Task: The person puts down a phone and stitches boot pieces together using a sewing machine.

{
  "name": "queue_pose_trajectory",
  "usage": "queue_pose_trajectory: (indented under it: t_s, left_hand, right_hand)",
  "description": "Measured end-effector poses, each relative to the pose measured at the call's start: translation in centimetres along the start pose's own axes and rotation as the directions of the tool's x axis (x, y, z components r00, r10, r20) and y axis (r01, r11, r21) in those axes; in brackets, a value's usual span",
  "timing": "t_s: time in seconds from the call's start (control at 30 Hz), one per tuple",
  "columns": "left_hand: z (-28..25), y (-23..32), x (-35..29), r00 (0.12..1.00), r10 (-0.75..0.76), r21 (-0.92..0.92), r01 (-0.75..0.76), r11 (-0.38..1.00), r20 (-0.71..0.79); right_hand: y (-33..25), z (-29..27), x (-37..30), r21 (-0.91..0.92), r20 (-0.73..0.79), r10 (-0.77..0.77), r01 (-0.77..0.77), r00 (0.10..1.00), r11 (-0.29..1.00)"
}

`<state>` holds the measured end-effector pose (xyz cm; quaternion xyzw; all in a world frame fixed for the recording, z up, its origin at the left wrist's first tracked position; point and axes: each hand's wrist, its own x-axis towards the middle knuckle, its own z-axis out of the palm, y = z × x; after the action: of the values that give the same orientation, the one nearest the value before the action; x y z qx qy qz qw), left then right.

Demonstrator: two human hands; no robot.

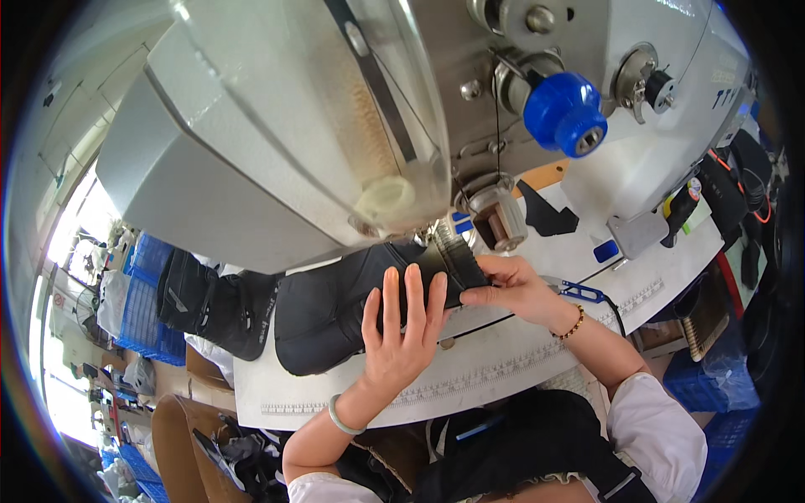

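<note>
One black padded workpiece (323, 327), at the sewing machine (251, 159), seemingly mid-seam, not yet free; left hand (401, 344) spread flat on it, right hand (527, 293) pinching its edge.

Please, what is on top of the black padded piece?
The left hand lies on the black padded piece with its fingers extended; the surface beneath those fingers is covered.

We have a white desk (260, 381) with a curved front edge, and a ruler scale (470, 379) runs along that edge. On its left side we see a black padded piece (314, 331) lying, on its right a slotted blue tool (581, 292), and farther back a flat, angular black scrap (545, 213)
</note>
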<state>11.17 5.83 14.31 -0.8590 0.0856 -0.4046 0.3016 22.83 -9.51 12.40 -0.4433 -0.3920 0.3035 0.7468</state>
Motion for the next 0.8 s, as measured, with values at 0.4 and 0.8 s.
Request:
queue_pose_trajectory:
  t_s: [0.4, 0.8]
  left_hand:
    - [0.2, -0.7, 0.3, 0.999, -0.030, -0.100, 0.032, 0.994, 0.030]
    - [0.6, -0.1, -2.2, 0.997, 0.025, 0.053, -0.029, 0.998, 0.068]
  right_hand:
    - [-0.5, 0.7, 0.3, 0.060, -0.023, 0.054, -0.053, 0.998, 0.997]
    - [0.4, 0.8, -0.2, 0.053, -0.125, 0.092, -0.086, 0.988, 0.995]
